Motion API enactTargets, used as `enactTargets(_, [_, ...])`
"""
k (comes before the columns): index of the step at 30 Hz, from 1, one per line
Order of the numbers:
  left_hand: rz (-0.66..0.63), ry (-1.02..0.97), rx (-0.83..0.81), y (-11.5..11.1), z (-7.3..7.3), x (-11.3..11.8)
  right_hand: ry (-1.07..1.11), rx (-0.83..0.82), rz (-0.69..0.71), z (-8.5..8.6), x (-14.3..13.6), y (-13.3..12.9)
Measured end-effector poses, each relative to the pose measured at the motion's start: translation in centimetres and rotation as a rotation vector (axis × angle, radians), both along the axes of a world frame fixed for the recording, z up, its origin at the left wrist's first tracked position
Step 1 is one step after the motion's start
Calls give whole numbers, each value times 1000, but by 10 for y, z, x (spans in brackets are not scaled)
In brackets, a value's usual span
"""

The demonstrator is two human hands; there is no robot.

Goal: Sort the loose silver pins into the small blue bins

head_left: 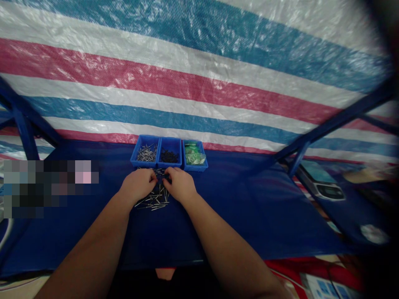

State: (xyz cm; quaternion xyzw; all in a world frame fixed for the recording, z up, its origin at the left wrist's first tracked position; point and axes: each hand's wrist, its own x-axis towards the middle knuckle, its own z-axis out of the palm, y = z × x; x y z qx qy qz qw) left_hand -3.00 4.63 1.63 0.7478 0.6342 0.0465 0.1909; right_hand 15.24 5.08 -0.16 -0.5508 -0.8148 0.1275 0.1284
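Over the blue desk [233, 199], a left hand [139, 182] and a right hand [182, 182] are being held close together with a narrow gap between them, fingers bent inward and thumbs being brought near the fingertips. What is being gripped by either cannot be told, as the fingertips are being partly hidden. Just below and between the hands, loose silver metal pins [158, 206] are being spread on the desk, pointing in various directions.

Beyond the hands, three blue bins are being lined up in a row. Silver pins are being held in the left bin [142, 164], small dark pieces [169, 156] in the middle bin [171, 164], and green and clear plastic packaging [195, 154] in the right bin [195, 168]; any print on that packaging is being rendered too small to be read.

Well off to the right, a scale [328, 192] is being shown with its front panel too blurred to be read. The desk is being backed by a sheet [187, 83] striped in red, white and blue.
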Motion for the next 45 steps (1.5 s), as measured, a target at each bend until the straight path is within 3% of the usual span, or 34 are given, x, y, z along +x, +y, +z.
enactTargets(10, [-64, -415, 157, -1, 4, -1, -18, 24, 18, 1, -1, 1])
enactTargets(23, [-62, -455, 108, 1, 0, 5, -49, 105, 79, -1, -3, 2])
enactTargets(28, [-27, -549, 198, 1, 3, 7, 125, 155, 89, 7, 3, -3])
enactTargets(35, [61, -650, 304, 0, 3, 7, 583, 250, 102, 8, 22, 1])
enactTargets(42, [58, -601, 244, 2, 2, 4, 818, 540, 62, 13, 23, -1])
enactTargets(45, [17, -593, 146, 1, 2, 5, 846, 573, 18, 14, 22, 1])
